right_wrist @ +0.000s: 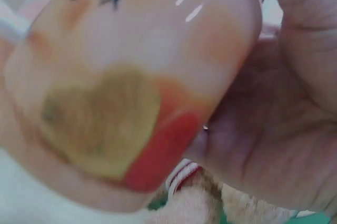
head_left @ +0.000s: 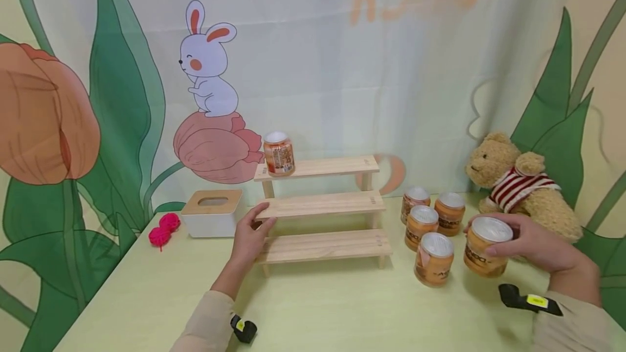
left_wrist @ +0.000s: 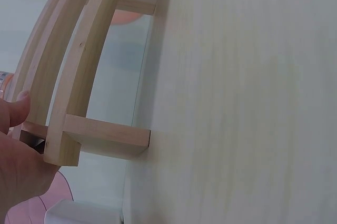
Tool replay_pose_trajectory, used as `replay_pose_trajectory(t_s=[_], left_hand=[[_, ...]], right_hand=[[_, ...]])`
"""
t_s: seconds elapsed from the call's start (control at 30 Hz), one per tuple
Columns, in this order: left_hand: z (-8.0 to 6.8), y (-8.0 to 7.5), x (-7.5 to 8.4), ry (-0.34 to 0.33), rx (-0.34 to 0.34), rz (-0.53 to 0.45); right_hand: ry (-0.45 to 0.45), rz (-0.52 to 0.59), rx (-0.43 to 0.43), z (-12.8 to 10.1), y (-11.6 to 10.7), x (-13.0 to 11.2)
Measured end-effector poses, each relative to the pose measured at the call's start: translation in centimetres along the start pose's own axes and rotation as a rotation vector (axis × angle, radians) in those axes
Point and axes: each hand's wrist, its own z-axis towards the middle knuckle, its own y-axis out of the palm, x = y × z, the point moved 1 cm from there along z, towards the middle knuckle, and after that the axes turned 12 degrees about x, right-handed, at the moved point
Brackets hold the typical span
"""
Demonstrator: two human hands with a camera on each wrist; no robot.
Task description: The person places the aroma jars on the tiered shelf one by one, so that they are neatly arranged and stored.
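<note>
My right hand (head_left: 538, 243) grips an orange can (head_left: 484, 257) with a silver lid. The can looks raised off the table, with a shadow below it, and fills most of the right wrist view, its printed heart (right_wrist: 102, 121) showing. With thumb and fingers, my left hand (head_left: 251, 235) holds the left end of the middle step of a three-step wooden shelf (head_left: 323, 205). The left wrist view has the thumb (left_wrist: 20, 109) at that step's end; some fingers are hidden. Another can (head_left: 279, 155) stands upright at the left end of the top step.
Several similar cans (head_left: 434, 261) stand right of the shelf, beside the held one. A teddy bear (head_left: 528, 189) in a striped shirt sits at the back right. Left of the shelf are a white tissue box (head_left: 215, 222) with a wooden lid and pink yarn balls (head_left: 160, 236).
</note>
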Motion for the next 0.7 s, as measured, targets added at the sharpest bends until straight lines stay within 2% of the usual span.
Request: replay_pose_trajectory(t_s=[0.23, 0.37, 0.7], left_hand=[[-0.1, -0.2, 0.6, -0.015, -0.014, -0.008], [0.0, -0.3, 0.6, -0.024, -0.018, -0.012], [0.2, -0.2, -0.3, 0.024, -0.015, -0.015]], right_hand=[[-0.004, 0.051, -0.024, 1.5, 1.8, -3.8], [0.061, 0.083, -0.03, 2.7, 3.6, -5.7], [0.071, 0.063, 0.102, 5.8, 9.6, -8.2]])
